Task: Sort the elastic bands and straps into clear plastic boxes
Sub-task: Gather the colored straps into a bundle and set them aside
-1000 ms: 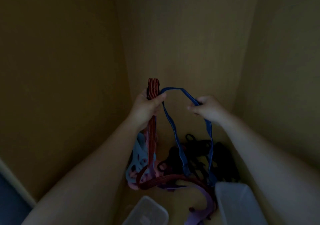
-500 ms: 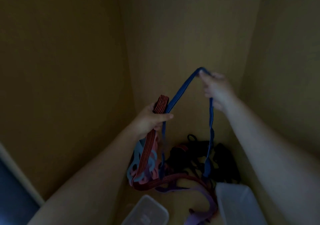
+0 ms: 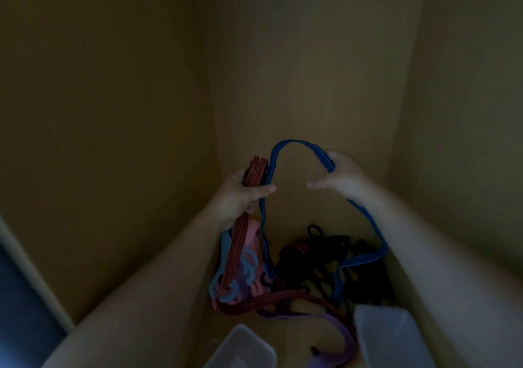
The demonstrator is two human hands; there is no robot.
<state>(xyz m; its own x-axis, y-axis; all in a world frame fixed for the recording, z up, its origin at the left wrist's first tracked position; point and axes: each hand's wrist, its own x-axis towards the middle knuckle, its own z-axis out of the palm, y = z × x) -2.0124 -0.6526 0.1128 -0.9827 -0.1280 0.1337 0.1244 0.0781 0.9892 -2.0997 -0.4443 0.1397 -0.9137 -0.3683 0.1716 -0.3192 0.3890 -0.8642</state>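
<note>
My left hand (image 3: 240, 195) grips a red-and-black striped strap (image 3: 256, 169) together with one end of a blue elastic band (image 3: 294, 144). The blue band arches over to my right hand (image 3: 338, 176), which holds it between thumb and fingers, then hangs down in a loop (image 3: 376, 254) over the pile. The red strap trails down and curves along the floor (image 3: 254, 305). Below lie light blue and pink looped bands (image 3: 246, 265), black straps (image 3: 325, 251) and a purple strap (image 3: 346, 336). Two clear plastic boxes (image 3: 243, 348) (image 3: 393, 336) stand at the bottom.
The work sits in a dim, narrow wooden compartment with tan walls (image 3: 305, 70) at the left, back and right. A pale edge strip (image 3: 28, 274) and a dark area lie at the lower left.
My right hand has come down and toward the left hand from its raised position, so the blue band now arches slack between the hands. The left hand has risen slightly.
</note>
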